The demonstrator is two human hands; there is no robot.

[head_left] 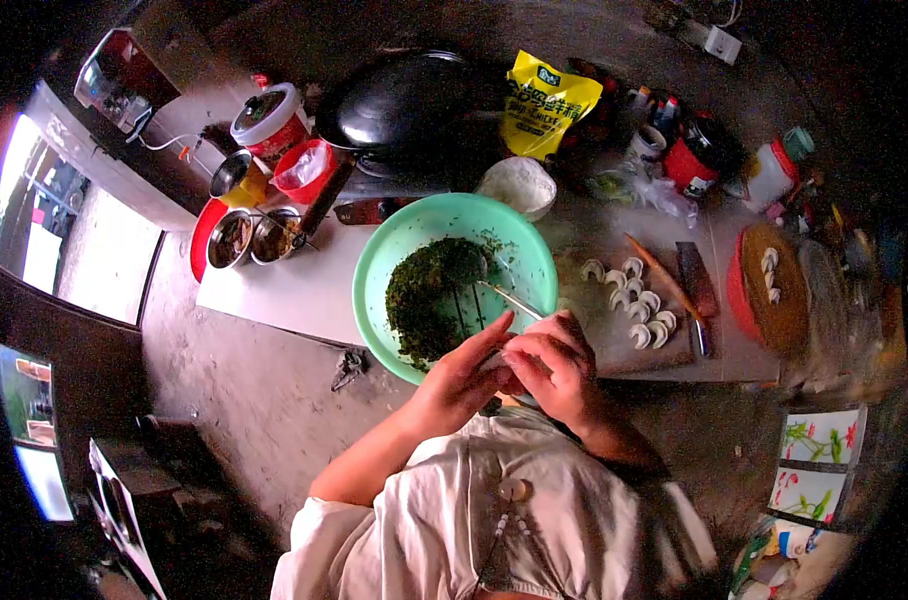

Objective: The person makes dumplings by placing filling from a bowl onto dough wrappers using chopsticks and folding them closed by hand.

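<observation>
My left hand (462,375) and my right hand (556,368) meet in front of my chest, by the near rim of a mint-green bowl (374,245). The fingers of both are closed together, and whatever is pinched between them is mostly hidden. Dark green chopped filling (414,300) is heaped on the bowl's left side. A metal spoon (509,296) rests in it, its handle leaning over the rim toward my right hand. To the right, several crescent-shaped dumplings (636,295) lie on a floury board (599,330), beside a thin rolling pin (666,277) and a cleaver (696,280).
Behind the green bowl stand a bowl of white flour (519,187), a yellow bag (547,105) and a black wok (399,105). At left are metal seasoning bowls (231,238) and a red tub (304,170). A round tray (799,290) at far right holds several dumplings.
</observation>
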